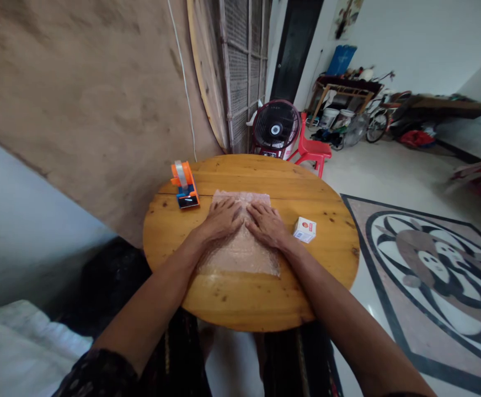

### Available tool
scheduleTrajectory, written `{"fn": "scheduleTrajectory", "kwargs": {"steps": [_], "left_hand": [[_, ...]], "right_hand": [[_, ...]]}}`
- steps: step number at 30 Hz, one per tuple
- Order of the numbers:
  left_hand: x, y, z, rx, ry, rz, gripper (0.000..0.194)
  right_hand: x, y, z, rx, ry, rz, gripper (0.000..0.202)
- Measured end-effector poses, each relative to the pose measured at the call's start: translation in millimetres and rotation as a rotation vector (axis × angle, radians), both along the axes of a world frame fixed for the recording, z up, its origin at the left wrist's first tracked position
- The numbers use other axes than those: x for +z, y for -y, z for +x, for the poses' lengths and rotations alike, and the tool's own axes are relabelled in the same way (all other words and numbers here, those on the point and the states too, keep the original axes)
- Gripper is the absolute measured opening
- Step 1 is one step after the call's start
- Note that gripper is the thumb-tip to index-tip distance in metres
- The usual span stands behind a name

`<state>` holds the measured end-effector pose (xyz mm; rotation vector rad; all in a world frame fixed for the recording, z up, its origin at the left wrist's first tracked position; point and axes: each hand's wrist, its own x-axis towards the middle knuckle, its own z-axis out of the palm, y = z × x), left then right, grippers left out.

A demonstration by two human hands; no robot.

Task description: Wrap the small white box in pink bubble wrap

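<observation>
A sheet of clear bubble wrap (240, 256) lies spread on the round wooden table (240, 300). Both palms rest on its upper half, side by side. My left hand (223, 219) is flat with the fingers stretched out, pointing away from me. Just to its right, my right hand (267, 223) also lies flat, fingers apart. A small white box (305, 229) with a red mark stands on the table to the right of my right hand. At the left back sits an orange and blue tape dispenser (185, 184) with a roll of clear tape.
Behind the table stand a dark red fan (276, 125) and a red plastic chair (314, 146). A brown board wall (100, 82) runs close along the left. On the right, the floor carries a round panda pattern (443, 264). A bicycle (379, 121) leans farther back.
</observation>
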<state>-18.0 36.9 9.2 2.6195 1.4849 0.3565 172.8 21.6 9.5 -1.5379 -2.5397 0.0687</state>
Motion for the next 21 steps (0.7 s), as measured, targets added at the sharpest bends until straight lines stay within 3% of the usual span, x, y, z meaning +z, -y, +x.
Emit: {"fn": "scheduleTrajectory", "kwargs": {"steps": [12,21], "left_hand": [[2.2,0,-6,0.059,-0.030,0.004,0.046],[8.9,9,-2,0.075,-0.003,0.081,0.039]], "right_hand": [[5.6,-4,4,-0.033,-0.054,-0.041,0.051],[8.4,0,-2,-0.091,-0.011,0.115,0.042]]}}
